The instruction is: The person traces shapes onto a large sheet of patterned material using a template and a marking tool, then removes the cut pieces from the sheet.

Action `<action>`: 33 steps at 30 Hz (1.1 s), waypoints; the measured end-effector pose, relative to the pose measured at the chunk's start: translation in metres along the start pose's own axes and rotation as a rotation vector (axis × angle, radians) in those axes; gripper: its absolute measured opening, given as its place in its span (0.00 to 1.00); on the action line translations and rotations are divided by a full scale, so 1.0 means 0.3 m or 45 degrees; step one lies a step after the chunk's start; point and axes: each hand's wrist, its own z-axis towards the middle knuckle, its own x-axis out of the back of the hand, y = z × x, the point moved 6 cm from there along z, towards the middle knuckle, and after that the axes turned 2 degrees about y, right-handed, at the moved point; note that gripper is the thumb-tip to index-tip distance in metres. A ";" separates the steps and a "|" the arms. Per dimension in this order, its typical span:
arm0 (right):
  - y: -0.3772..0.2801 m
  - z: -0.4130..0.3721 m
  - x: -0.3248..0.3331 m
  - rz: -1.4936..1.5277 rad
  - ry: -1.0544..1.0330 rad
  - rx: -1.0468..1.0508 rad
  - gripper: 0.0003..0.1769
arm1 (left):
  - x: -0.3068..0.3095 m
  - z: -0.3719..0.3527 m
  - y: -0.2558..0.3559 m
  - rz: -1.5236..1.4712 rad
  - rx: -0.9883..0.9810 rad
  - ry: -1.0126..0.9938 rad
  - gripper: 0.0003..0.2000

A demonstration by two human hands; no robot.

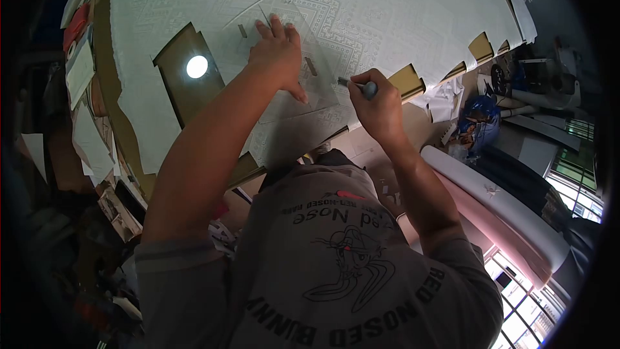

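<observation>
A clear plastic template (316,94) lies on pale patterned sheet material (361,0) spread over the table. My left hand (279,55) presses flat on the template with its fingers spread. Just right of the template, my right hand (380,106) is closed around a marking tool or small knife (368,89); which of the two is unclear. The tool's tip points left, at the template's right edge. Small dark slots or strips show in the template beside my left hand.
A cut-out opening (184,84) in the sheet shows the brown table surface, with a bright round light spot on it. Notches line the sheet's near right edge. Hanging paper pieces (81,74) are at the left. Large rolls (491,200) and a blue bag (479,116) stand at the right.
</observation>
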 end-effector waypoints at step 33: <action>-0.079 0.504 -0.299 0.163 0.208 0.278 0.09 | 0.032 -0.003 0.019 0.075 -0.024 -0.096 0.76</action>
